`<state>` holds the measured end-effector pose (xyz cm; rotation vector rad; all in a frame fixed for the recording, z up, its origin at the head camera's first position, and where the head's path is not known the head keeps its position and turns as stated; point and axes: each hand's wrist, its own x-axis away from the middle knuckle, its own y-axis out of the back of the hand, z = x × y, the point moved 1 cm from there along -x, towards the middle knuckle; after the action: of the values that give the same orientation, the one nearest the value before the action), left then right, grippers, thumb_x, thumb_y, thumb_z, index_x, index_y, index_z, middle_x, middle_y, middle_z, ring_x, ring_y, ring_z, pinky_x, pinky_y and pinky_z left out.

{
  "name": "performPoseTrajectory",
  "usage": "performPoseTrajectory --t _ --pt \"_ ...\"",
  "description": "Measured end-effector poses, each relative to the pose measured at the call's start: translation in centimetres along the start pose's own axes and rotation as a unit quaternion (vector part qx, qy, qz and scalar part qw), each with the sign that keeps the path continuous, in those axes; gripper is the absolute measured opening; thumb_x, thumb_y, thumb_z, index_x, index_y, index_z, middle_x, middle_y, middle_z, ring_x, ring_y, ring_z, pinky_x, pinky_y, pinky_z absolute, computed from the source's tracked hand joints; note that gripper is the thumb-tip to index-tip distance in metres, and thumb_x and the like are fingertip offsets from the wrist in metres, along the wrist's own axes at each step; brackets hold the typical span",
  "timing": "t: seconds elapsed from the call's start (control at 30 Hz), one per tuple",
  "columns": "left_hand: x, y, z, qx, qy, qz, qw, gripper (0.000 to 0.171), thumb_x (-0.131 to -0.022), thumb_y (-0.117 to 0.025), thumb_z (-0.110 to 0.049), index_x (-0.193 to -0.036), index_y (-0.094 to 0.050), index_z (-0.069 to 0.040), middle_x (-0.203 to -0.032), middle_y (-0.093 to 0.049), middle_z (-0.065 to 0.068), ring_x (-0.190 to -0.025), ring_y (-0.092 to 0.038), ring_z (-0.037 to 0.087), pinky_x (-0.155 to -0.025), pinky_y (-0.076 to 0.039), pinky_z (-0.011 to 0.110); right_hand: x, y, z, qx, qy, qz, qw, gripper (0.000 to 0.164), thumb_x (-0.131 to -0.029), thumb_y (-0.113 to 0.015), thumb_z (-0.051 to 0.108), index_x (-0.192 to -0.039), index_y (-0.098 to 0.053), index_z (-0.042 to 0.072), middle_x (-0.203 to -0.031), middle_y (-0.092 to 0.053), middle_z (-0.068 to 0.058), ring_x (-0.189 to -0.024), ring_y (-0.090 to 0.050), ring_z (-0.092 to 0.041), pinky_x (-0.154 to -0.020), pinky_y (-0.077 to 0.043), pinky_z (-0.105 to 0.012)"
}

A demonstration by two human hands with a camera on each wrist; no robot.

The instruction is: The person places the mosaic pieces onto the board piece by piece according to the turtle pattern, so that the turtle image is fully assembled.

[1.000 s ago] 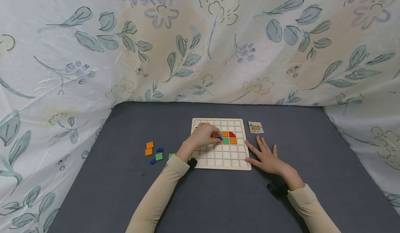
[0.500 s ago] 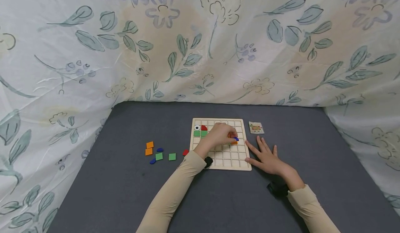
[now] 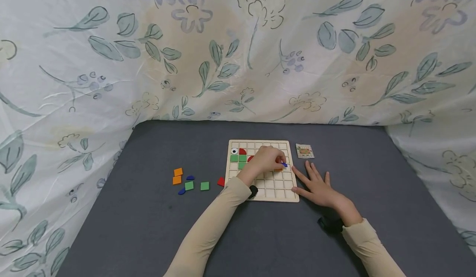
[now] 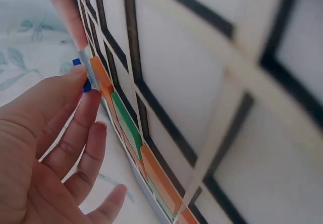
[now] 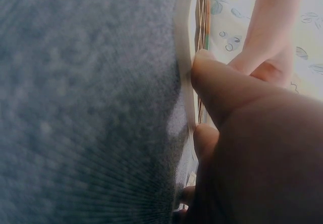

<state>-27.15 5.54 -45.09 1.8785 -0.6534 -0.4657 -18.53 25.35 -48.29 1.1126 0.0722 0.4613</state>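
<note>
My left hand (image 3: 265, 160) pinches a small blue tile (image 3: 284, 164) between thumb and fingertips, over the right part of a pale wooden grid board (image 3: 275, 185). In the left wrist view the blue tile (image 4: 87, 87) is close beside a row with a green tile (image 4: 126, 118) and orange tiles (image 4: 159, 176) set in the grid. At the board's upper left lie an eye tile (image 3: 234, 151), a red tile (image 3: 242, 151) and several green tiles (image 3: 234, 158). Fingers spread, my right hand (image 3: 320, 189) touches the board's right edge. The left hand covers the middle tiles.
Left of the board lie loose orange tiles (image 3: 177, 180), green tiles (image 3: 205, 186) and blue tiles (image 3: 181, 191). A loose red tile (image 3: 221, 181) is right at its left edge. A small printed card (image 3: 305, 151) lies beyond the right hand on the dark grey tabletop (image 3: 260, 240).
My left hand has moved right across the board with the blue tile, uncovering the tiles at the upper left. Over the last half second it shifted only slightly. The right hand has stayed put.
</note>
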Motion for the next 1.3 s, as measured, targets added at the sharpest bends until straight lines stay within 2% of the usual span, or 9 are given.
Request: performPoseTrajectory --t 0.13,0.23,0.4,0.77,1.03,1.2,1.3 --pt "-0.1 0.0 -0.1 -0.009 -0.016 0.001 0.9998 0.012 -0.084 -0.068 -0.029 -0.093 -0.071 -0.022 -0.073 -0.061 -0.013 -0.067 -0.052 0.002 -0.072 -0.041 0.022 0.0 0.1 0.2 0.000 0.002 -0.002 1.000 0.072 -0.091 -0.048 0.053 -0.149 -0.019 0.022 -0.152 0.005 -0.025 -0.139 0.006 -0.045 -0.095 0.011 -0.074" --pt "-0.3 0.0 -0.3 -0.021 -0.029 0.001 0.9994 0.012 -0.085 -0.067 -0.028 -0.095 -0.072 -0.022 -0.073 -0.062 -0.014 -0.068 -0.053 0.002 -0.079 -0.042 0.025 0.0 0.2 0.2 0.000 0.002 -0.002 1.000 0.072 -0.091 -0.048 0.053 -0.149 -0.019 0.022 -0.152 0.005 -0.026 -0.138 0.006 -0.046 -0.095 0.011 -0.074" --pt "-0.4 -0.1 -0.4 -0.029 -0.030 0.006 0.9991 0.011 -0.085 -0.067 -0.028 -0.094 -0.072 -0.024 -0.072 -0.062 -0.015 -0.069 -0.053 0.000 -0.089 -0.040 0.031 0.0 0.1 0.1 0.001 0.001 -0.002 1.000 0.072 -0.091 -0.048 0.053 -0.149 -0.019 0.022 -0.152 0.005 -0.026 -0.138 0.006 -0.046 -0.095 0.011 -0.074" --pt "-0.8 -0.4 -0.3 -0.032 -0.032 0.017 0.9988 0.011 -0.084 -0.067 -0.027 -0.092 -0.072 -0.022 -0.077 -0.064 -0.013 -0.073 -0.055 0.004 -0.078 -0.043 0.027 -0.1 0.1 -0.1 0.004 -0.002 0.005 1.000 0.072 -0.091 -0.047 0.053 -0.150 -0.017 0.023 -0.152 0.006 -0.025 -0.139 0.007 -0.044 -0.095 0.012 -0.074" --pt "-1.1 -0.6 -0.2 -0.044 -0.038 0.008 0.9982 0.014 -0.083 -0.069 -0.033 -0.093 -0.072 -0.024 -0.071 -0.056 -0.011 -0.067 -0.049 0.006 -0.063 -0.038 0.021 -0.1 0.2 -0.1 0.010 -0.005 0.005 1.000 0.073 -0.090 -0.046 0.055 -0.150 -0.017 0.024 -0.153 0.006 -0.024 -0.139 0.007 -0.044 -0.095 0.011 -0.074" --pt "-0.9 -0.6 0.3 -0.037 -0.030 0.009 0.9988 0.021 -0.083 -0.069 -0.035 -0.100 -0.071 -0.023 -0.077 -0.057 -0.009 -0.070 -0.049 0.006 -0.062 -0.038 0.020 -0.1 0.1 0.0 0.005 -0.005 0.007 1.000 0.073 -0.091 -0.047 0.054 -0.150 -0.017 0.023 -0.152 0.006 -0.025 -0.139 0.007 -0.045 -0.095 0.012 -0.074" --pt "-0.7 -0.5 0.6 -0.020 -0.023 0.005 0.9995 0.021 -0.082 -0.069 -0.035 -0.099 -0.071 -0.023 -0.081 -0.057 -0.008 -0.072 -0.050 0.006 -0.065 -0.039 0.021 -0.1 0.2 0.1 0.002 -0.005 0.008 1.000 0.073 -0.091 -0.046 0.054 -0.150 -0.017 0.023 -0.152 0.006 -0.025 -0.139 0.007 -0.045 -0.095 0.012 -0.073"
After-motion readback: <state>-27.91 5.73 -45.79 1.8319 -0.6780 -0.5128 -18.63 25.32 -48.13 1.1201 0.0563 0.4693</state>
